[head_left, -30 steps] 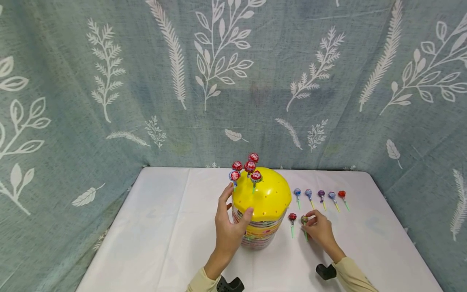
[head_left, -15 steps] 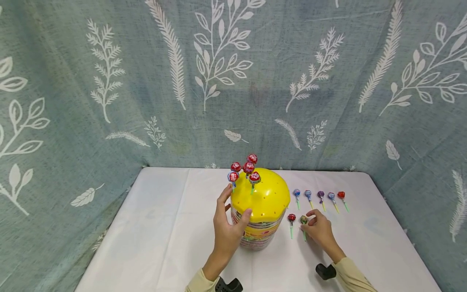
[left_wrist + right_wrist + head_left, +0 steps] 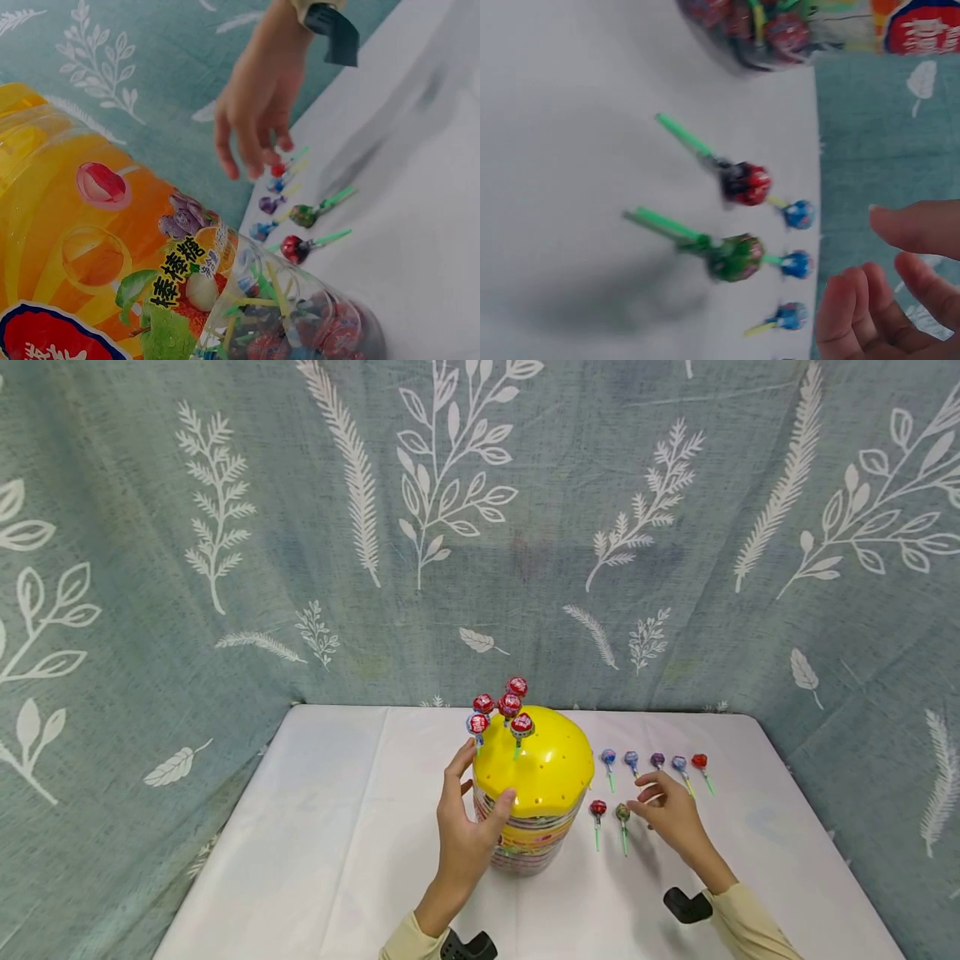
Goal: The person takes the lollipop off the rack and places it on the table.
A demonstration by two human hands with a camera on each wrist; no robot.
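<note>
A clear plastic candy jar (image 3: 536,842) with a yellow lid (image 3: 558,760) stands on the table, with several red-topped lollipops (image 3: 509,705) upright in the lid. My left hand (image 3: 467,843) holds the jar from its left side, thumb at the front just under the lid. In the left wrist view, lollipops show through the jar's clear wall. To the right, my right hand (image 3: 671,814) hovers with loosely bent fingers and nothing in them. Just left of its fingertips lies a green lollipop (image 3: 623,814), and beside that a dark red lollipop (image 3: 597,810).
Behind the right hand, a row of several lollipops lies on the white tablecloth (image 3: 390,802), ending with a red lollipop (image 3: 700,762) at the right. The hand covers part of some sticks. A leaf-patterned curtain (image 3: 480,527) hangs behind the table.
My right hand has let go of the green lollipop and moved right and slightly up, away from it. The left hand stays on the jar.
</note>
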